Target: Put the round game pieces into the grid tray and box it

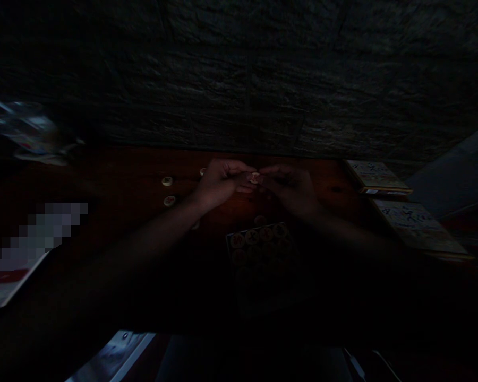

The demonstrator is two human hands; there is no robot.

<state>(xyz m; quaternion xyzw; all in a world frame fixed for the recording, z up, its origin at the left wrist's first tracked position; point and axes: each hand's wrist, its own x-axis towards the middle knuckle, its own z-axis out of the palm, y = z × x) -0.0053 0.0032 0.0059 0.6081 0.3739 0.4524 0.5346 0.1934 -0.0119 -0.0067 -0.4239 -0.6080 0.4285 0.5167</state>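
Right between the two grips sits one xiangqi piece, left hand and right hand both pinched on it. The piece box is just below, loose pieces off left. Looks mid-handover; one grip must loosen next.

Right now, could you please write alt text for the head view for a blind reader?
In dim light, a left hand and a right hand meet over a wooden table, both pinching one small round game piece. A box of similar pieces lies nearer the viewer, loose pieces lie to the left, and two boards sit at the right.
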